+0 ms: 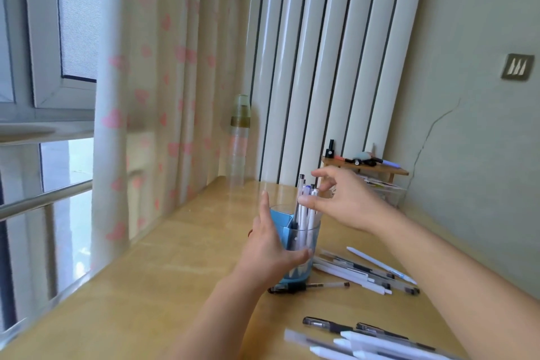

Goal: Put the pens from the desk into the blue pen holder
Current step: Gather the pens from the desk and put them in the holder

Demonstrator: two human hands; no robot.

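Note:
The blue pen holder (304, 245), part clear, stands in the middle of the wooden desk (163, 286) with several pens upright inside. My left hand (267, 245) wraps its near left side, thumb across the front. My right hand (340, 203) hovers over the holder's top, fingers spread around the pen tops (305, 193); nothing is clearly held in it. Several loose pens (365, 270) lie right of the holder. One dark pen (309, 286) lies just in front of it. More pens (365, 336) sit at the near right edge.
A tall clear bottle with a green cap (239, 137) stands at the desk's back by the curtain (152, 96). A small wooden shelf (365, 168) with small items sits at the back right before the radiator (321, 67). The window (43, 67) is on the left.

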